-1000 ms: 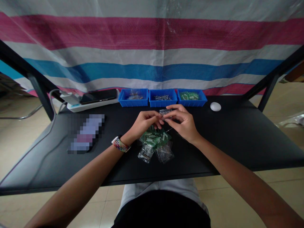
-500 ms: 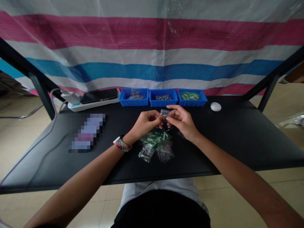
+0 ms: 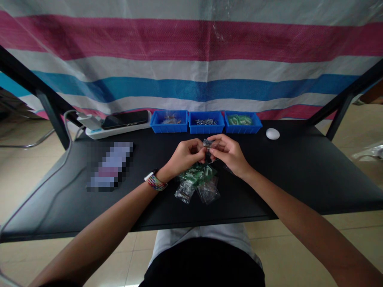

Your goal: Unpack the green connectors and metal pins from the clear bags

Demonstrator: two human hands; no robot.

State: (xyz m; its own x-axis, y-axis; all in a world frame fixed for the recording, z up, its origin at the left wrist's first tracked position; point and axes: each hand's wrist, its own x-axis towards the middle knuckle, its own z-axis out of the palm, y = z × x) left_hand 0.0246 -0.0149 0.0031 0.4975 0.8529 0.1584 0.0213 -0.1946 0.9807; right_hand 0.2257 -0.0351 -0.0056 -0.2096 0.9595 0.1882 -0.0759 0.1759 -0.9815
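Observation:
Between my two hands is a small clear plastic bag [image 3: 207,143], pinched above the middle of the table. My left hand [image 3: 189,154] grips its left side between thumb and fingers. My right hand [image 3: 228,153] holds its right side the same way. Whatever lies inside the bag is too small to make out. Just below my hands lies a pile of green packets [image 3: 198,173] with pale strips in them. Nearer the table's front edge are two clear bags, the left bag [image 3: 184,191] with a small brownish piece inside and the right bag [image 3: 208,191].
Along the back stand three blue trays: a left tray [image 3: 170,128] with small bags, a middle tray [image 3: 206,129] with metal pins, a right tray [image 3: 243,129] with green packets. A white mouse [image 3: 272,134], a power strip [image 3: 119,130] bearing a phone, and a blurred-out phone [image 3: 110,167] flank them.
The fingers of my right hand have curled in closer on the small bag, the forefinger lowering onto its top. Otherwise the scene is almost unchanged.

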